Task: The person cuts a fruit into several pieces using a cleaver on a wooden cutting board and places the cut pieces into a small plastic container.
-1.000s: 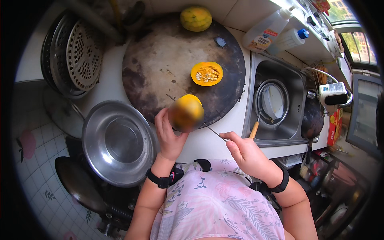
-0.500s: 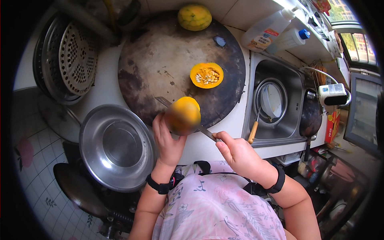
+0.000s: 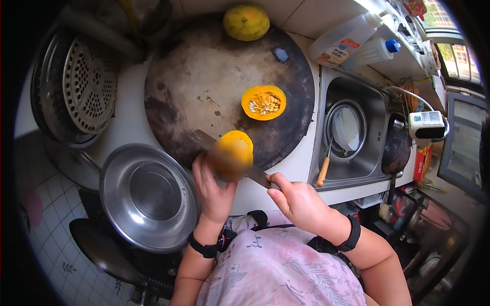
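At the near edge of the large round, stained cutting board (image 3: 191,84), my left hand (image 3: 210,194) is closed around a cut piece of yellow pumpkin (image 3: 239,143). Part of that piece is blurred. My right hand (image 3: 302,201) grips a knife (image 3: 259,175), its handle mostly hidden by my fingers. The blade runs behind or under the piece, its tip showing on the far left side; how deep it sits in the flesh I cannot tell. Farther back lies a pumpkin half (image 3: 264,103), cut face up with seeds and pulp. A green-yellow pumpkin piece (image 3: 246,23) rests at the far edge.
A steel basin (image 3: 120,204) stands left of my left hand, with perforated steamer trays (image 3: 89,84) behind it. To the right, the sink (image 3: 357,176) holds a pan and a wooden-handled utensil (image 3: 323,171). Bottles (image 3: 344,41) stand behind the sink. A dark pan (image 3: 99,250) sits lower left.
The knife has turned slightly, so more of its blade's flat shows. My right hand has shifted a little left, and the held pumpkin piece sits slightly nearer. The view has moved slightly.
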A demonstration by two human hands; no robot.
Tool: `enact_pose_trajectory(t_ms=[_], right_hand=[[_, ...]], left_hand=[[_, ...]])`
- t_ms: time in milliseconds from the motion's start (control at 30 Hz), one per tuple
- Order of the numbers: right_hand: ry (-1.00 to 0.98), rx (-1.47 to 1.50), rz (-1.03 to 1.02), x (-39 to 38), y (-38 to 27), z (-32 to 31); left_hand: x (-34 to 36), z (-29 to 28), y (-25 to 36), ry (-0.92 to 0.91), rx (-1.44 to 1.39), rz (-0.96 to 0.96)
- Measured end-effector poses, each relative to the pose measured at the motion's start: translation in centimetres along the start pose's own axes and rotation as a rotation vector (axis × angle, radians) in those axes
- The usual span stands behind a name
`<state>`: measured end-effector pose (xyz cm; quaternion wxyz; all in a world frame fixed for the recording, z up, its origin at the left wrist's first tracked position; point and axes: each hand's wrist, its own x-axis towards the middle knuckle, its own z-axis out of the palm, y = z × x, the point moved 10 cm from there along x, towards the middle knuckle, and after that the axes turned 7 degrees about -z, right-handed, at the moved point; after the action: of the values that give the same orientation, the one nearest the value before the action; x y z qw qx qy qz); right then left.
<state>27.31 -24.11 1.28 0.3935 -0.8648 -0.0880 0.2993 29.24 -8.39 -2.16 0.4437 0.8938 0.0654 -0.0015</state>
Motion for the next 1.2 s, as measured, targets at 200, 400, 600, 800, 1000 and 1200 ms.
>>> enact_pose_trajectory(t_ms=[200, 400, 600, 800, 1000, 1200], right_hand=[[0.023, 0.027, -0.045, 1.7, -0.4, -0.2], [-0.098, -0.020, 0.006, 5.4, 1.1, 2.0], [-0.055, -0.031, -0.034, 5.6, 0.9, 2.1], [-0.037, -0.021, -0.039, 5.8, 0.8, 1.9], [0.007, 0.239, -0.076, 4.7, 1.0, -0.8], [0.037, 0.276, -0.033, -1.0, 2.1, -2.6]], left_hand=[[0.7, -0.4, -0.4, 0.000, -0.125, -0.060], [0.9, 0.0, -0.4, -0.070, -0.114, -0.078], [0.8, -0.2, -0.5, -0.075, -0.146, -0.115], [-0.1, -0.4, -0.9, -0.102, -0.120, -0.114], [-1.0, -0.5, -0.6, -0.117, -0.051, -0.116], [-1.1, -0.4, 0.2, -0.136, 0.099, -0.033]])
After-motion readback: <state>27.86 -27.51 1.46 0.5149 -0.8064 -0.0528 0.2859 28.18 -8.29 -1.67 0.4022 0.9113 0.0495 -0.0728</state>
